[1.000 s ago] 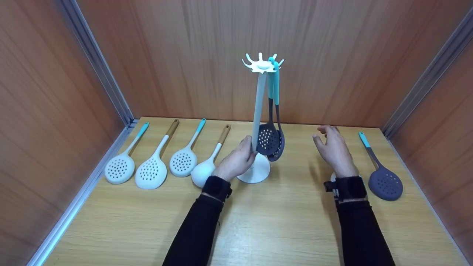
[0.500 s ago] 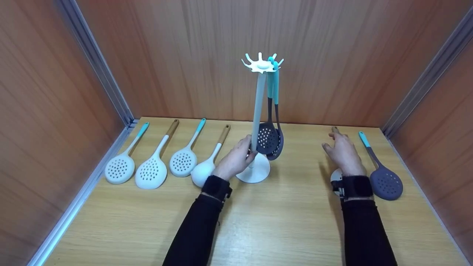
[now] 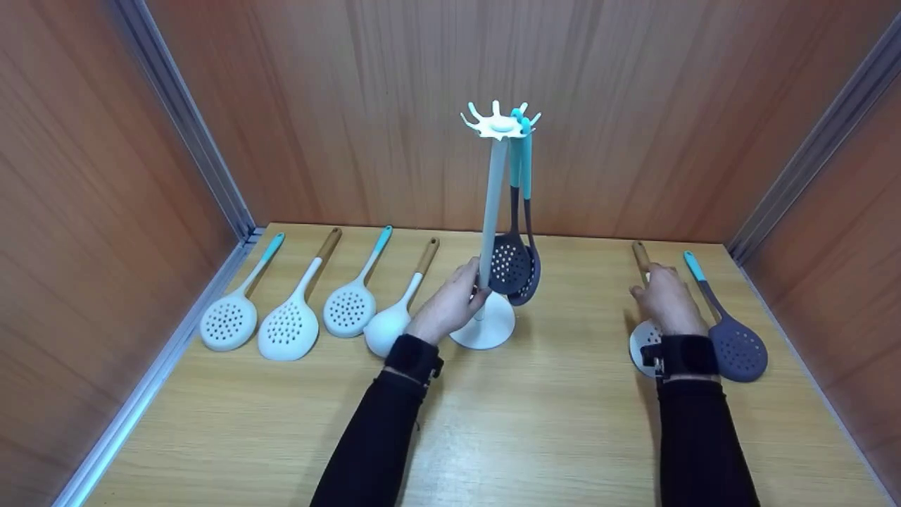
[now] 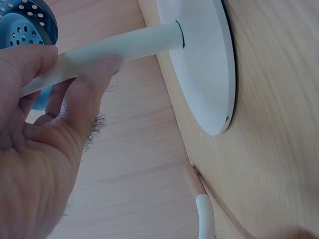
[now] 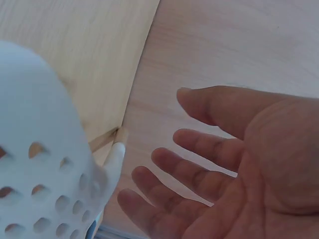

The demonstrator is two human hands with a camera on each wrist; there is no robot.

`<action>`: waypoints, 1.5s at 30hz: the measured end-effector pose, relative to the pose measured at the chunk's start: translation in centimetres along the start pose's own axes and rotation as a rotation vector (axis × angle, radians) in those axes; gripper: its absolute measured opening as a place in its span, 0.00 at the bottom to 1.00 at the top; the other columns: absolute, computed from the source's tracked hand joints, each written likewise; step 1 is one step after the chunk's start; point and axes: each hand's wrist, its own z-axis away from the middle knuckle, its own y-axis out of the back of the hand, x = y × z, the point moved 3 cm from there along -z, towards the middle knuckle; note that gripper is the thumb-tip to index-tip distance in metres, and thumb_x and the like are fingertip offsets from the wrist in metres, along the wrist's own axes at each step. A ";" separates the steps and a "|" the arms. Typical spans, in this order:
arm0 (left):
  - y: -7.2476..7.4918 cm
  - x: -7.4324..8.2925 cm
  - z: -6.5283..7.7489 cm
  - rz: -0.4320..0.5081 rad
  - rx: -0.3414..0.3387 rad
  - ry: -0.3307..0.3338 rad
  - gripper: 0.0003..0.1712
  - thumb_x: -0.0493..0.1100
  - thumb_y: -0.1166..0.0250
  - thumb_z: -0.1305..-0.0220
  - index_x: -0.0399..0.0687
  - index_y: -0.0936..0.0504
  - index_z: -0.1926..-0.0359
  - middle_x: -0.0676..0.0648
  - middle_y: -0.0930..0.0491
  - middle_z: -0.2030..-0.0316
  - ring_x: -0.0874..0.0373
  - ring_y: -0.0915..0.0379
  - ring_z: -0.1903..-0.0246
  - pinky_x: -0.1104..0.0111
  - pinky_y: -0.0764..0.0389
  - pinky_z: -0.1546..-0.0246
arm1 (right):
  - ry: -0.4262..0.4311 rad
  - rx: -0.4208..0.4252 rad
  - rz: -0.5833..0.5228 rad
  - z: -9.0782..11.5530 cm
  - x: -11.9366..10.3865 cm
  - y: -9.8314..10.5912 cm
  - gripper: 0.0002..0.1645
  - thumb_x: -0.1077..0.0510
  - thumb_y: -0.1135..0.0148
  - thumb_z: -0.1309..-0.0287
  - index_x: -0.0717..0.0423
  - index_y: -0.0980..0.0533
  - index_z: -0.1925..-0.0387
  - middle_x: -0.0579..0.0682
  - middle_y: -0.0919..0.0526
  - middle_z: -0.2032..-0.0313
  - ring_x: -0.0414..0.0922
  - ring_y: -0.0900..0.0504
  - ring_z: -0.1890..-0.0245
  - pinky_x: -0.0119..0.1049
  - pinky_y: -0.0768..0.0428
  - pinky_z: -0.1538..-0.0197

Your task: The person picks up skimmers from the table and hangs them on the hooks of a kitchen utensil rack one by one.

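My left hand grips the pole of a white utensil stand, low down above its round base; the left wrist view shows thumb and fingers around the pole. Two dark skimmers with turquoise handles hang from the stand's right side. At the right, my right hand is over a white skimmer with a wooden handle, lying on the table and partly hidden by the hand and wrist. In the right wrist view the fingers of this hand are spread and relaxed, apart from the perforated white skimmer head.
A dark skimmer with a turquoise handle lies just right of my right hand. On the left lie a white skimmer, a slotted turner, another white skimmer and a white ladle. Wooden walls enclose the table.
My right hand has moved right and lowered toward the white skimmer, whose wooden handle has come into view. My left hand stays on the stand's pole.
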 end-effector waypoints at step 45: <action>-0.2 -0.3 -0.1 0.008 -0.020 0.033 0.22 0.43 0.43 0.20 0.55 0.35 0.30 0.44 0.23 0.39 0.51 0.20 0.39 0.60 0.14 0.39 | -0.121 -0.168 -0.001 -0.8 2.4 -0.6 0.40 0.70 0.54 0.26 0.65 0.51 0.18 0.76 0.39 0.25 0.63 0.31 0.36 0.51 0.23 0.40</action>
